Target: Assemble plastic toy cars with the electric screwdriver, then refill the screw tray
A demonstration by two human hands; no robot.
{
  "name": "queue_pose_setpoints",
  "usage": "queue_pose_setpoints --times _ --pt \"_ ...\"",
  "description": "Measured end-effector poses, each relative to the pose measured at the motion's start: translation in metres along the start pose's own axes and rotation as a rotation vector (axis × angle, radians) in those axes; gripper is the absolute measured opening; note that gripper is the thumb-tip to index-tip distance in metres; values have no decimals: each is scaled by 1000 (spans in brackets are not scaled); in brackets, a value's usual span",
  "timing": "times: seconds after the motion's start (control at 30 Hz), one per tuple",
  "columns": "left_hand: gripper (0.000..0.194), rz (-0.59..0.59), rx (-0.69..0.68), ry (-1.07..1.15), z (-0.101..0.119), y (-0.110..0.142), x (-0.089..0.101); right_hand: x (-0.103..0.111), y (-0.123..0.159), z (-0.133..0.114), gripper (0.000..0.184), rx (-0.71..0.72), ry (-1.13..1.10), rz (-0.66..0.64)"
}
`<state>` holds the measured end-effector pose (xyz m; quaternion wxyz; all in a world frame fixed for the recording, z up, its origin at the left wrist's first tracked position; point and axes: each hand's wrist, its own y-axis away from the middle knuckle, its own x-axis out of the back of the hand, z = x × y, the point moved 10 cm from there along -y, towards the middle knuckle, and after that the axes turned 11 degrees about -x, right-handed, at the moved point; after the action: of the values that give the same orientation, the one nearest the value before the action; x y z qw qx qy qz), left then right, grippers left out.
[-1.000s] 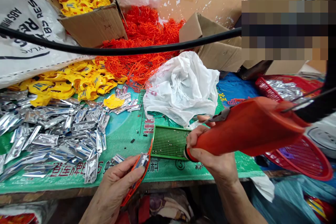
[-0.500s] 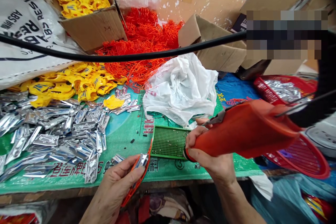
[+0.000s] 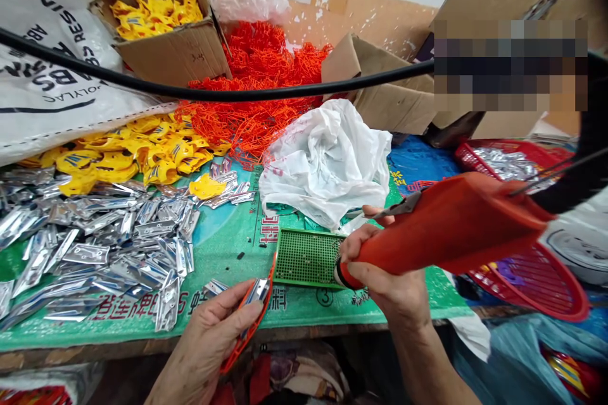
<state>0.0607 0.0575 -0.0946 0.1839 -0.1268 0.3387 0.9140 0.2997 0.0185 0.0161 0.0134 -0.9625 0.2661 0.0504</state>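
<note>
Green woven sheet (image 3: 223,278) over the table, printed lettering, glossy wrinkles.

Near edge, left of centre: left hand (image 3: 206,338) pinched closed, thumb against fingers, on a thin, curved orange strip (image 3: 236,350) plus a shiny silver plate (image 3: 259,290). Both sit at the fingertips; strip runs up to the tray's left end and hangs down past the table edge.

Near edge, right of centre: right hand (image 3: 398,291) curled firmly round the narrow end of an orange tool (image 3: 441,228). Smooth body, widens away from the hand, dark band at the narrow end. That end is at the right end of the green tray (image 3: 304,256): shallow, rectangular, plastic mesh.

Left side of table: loose heap of silver parts (image 3: 147,228), flat, reflective, some with holes. Yellow shells (image 3: 161,145) behind, curved, matte-ish.

Behind tray: crumpled white bag (image 3: 332,158), thin film. Right edge: red baskets (image 3: 553,285), slatted plastic.

Far edge: tangled orange lattice (image 3: 266,76), wiry; cardboard box (image 3: 178,57) left of it, yellow shells inside. Black cable (image 3: 266,94) crosses in front.
</note>
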Motion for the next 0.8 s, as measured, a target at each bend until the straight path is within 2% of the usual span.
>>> queue_pose_setpoints --times 0.17,0.37,0.6,0.8 --pt "43 -36 -29 -19 3 -1 -3 1 -3 -8 32 22 -16 16" --pt "35 -55 -150 -119 8 -5 0 -12 -7 -20 61 4 -180 -8" --pt "26 -63 -406 -388 40 1 -9 -36 -10 -42 57 25 -338 -85" --pt "20 -73 -463 -367 56 3 -22 -68 -6 -58 54 83 -382 -177"
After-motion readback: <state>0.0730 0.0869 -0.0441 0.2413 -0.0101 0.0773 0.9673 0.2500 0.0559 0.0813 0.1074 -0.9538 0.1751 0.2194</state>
